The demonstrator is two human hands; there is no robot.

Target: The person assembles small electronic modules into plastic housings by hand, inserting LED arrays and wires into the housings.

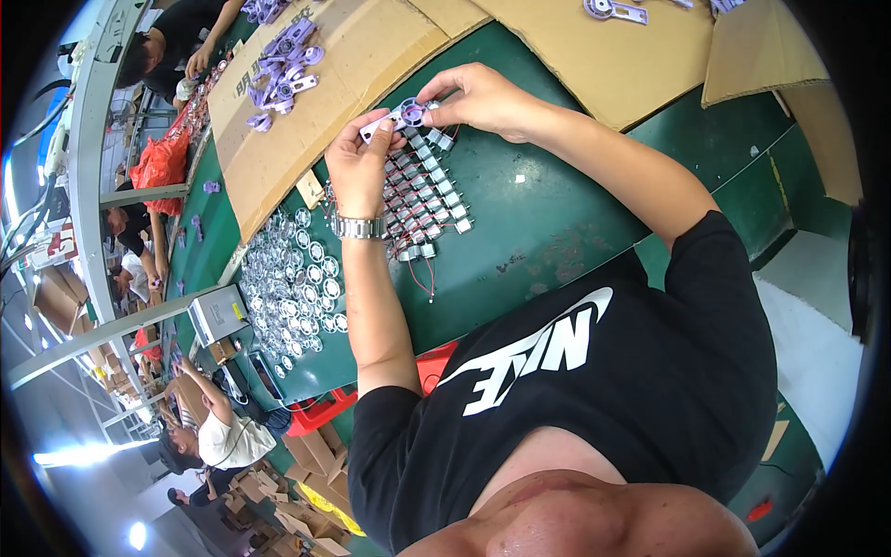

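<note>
Between my two hands, above the green table, is a light purple plastic part [411, 112] with a round ring end and a flat arm. My left hand [355, 181], with a metal watch at its wrist, closes thumb and fingers on the flat arm. My right hand [483, 100] pinches at the ring end; whether a smaller piece sits in its fingertips is too small to tell. Just below my hands lie rows of small silver motors [432, 167] with red wires. Nearer and to the left, many round clear-and-silver pieces [295, 283] are spread out.
A flattened cardboard sheet [357, 46] at the far left bears a pile of purple parts [286, 70]. More cardboard [594, 74] lies at the far side, with a carton [807, 111] at right. A grey box [219, 317] stands left. Other people work along the left side.
</note>
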